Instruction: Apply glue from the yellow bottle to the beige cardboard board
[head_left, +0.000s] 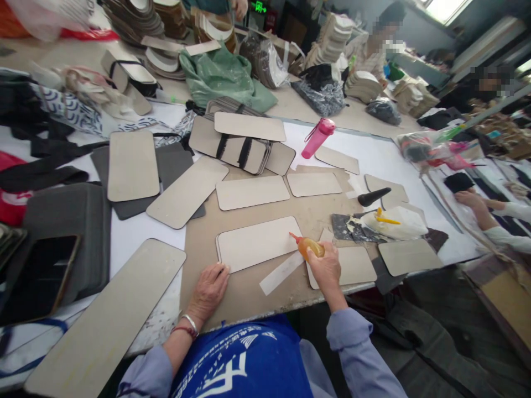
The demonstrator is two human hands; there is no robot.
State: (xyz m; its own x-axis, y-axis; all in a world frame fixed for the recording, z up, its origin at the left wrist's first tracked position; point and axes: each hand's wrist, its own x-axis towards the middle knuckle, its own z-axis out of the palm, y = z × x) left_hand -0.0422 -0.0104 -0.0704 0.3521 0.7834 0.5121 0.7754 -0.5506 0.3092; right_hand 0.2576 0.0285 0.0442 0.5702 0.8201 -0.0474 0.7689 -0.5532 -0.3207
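Amber glue bottle (pixel 311 247) at board edge, worktop (pixel 244 287).
Right hand (pixel 326 269): fingers wrapped tight round the bottle, red nozzle aimed at the right end of a pale rounded board (pixel 257 242). Left hand (pixel 210 288): fingers spread flat, tips pressing that board's near left corner. White strip (pixel 282 272) lies between the hands; pink bottle (pixel 317 137) well beyond.

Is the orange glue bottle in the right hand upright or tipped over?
Tipped. The glue bottle lies sideways in the right hand, red nozzle pointing left onto the board that the left hand steadies.
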